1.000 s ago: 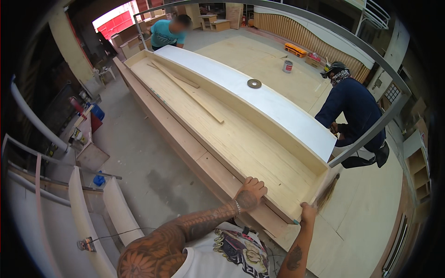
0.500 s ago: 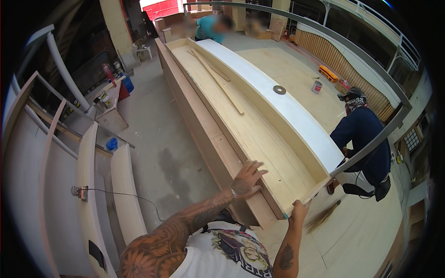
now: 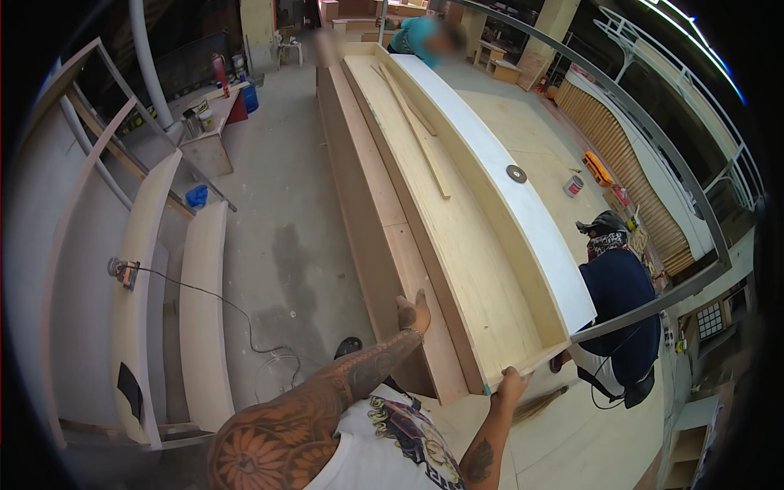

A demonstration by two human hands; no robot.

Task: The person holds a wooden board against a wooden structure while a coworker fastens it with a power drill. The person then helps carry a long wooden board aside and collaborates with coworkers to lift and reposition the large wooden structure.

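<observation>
A very long plywood box structure (image 3: 457, 245) with a white curved top panel (image 3: 523, 212) stretches away from me. My left hand (image 3: 414, 312) grips its near left side edge. My right hand (image 3: 512, 384) holds the near end corner of the box from below. A thin wooden strip (image 3: 425, 147) lies inside the box. A round grey disc (image 3: 516, 173) rests on the white panel.
A person in a dark blue top and cap (image 3: 616, 302) crouches at the right of the box. Another person in a teal shirt (image 3: 420, 39) stands at the far end. Curved white panels (image 3: 200, 318) and a sander with cable (image 3: 122, 271) lie at left. A can (image 3: 573, 186) stands at right.
The view has swung, so the box now runs more straight ahead. My hands keep their hold on the near end. The crouching person has stayed beside the right edge.
</observation>
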